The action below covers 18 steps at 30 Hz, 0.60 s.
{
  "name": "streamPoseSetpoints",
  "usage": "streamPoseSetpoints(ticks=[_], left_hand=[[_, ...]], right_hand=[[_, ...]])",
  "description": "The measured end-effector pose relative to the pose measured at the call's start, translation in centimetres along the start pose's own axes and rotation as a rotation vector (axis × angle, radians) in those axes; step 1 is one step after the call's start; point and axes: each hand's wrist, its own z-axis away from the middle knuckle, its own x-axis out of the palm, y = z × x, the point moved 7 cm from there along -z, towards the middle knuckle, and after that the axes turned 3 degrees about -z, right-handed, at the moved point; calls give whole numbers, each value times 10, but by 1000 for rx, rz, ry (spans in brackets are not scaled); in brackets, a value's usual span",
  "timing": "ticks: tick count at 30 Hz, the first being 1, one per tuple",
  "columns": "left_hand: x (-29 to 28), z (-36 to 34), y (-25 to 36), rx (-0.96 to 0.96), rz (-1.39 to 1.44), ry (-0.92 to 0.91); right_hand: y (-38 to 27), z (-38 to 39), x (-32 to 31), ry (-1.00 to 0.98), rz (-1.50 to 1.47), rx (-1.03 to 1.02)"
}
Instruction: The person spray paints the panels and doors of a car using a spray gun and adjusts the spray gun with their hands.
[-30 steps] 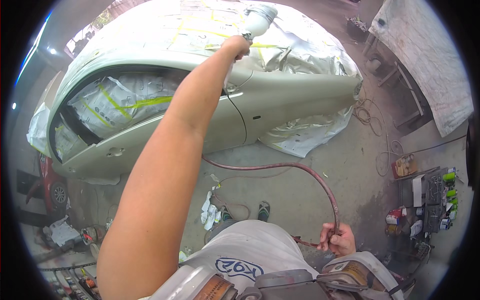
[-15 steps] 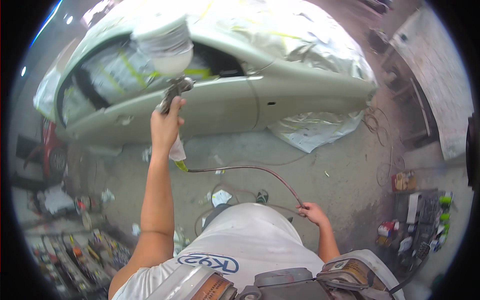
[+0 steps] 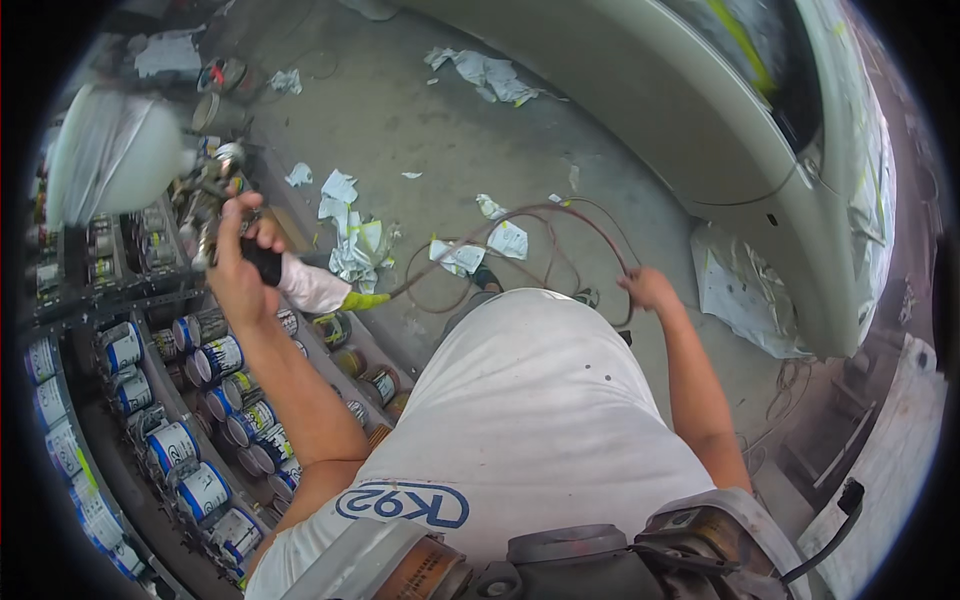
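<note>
My left hand (image 3: 238, 265) grips the handle of a spray gun (image 3: 215, 205) whose white plastic-wrapped cup (image 3: 110, 150) sits at the upper left. A white rag is wrapped around the base of the gun, and a reddish air hose (image 3: 520, 222) runs from it in loops across the concrete floor. My right hand (image 3: 648, 288) holds that hose out to my right side, near the beige car (image 3: 720, 130). The gun now hangs over shelves of paint cans, away from the car.
Metal shelves with several blue-and-white paint cans (image 3: 175, 445) fill the left and lower left. Crumpled masking paper (image 3: 355, 240) lies on the floor. The car's masked body curves along the upper right, with paper (image 3: 745, 290) under its edge. A covered bench (image 3: 880, 480) stands lower right.
I have turned away from the car toward the shelves. My left hand swung the spray gun from the car roof down and left; my right hand kept hold of the hose.
</note>
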Motion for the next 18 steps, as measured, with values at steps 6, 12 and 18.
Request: streamPoseSetpoints(ticks=[6, 12, 18], left_hand=[[-111, -34, 53, 164, -104, 156], [-177, -50, 91, 206, -14, 81], [-208, -60, 112, 266, -137, 302]], right_hand=[[-269, -10, -83, 160, -505, -519], [-491, 29, -143, 42, -867, -910], [-611, 10, -151, 453, -87, -1252]])
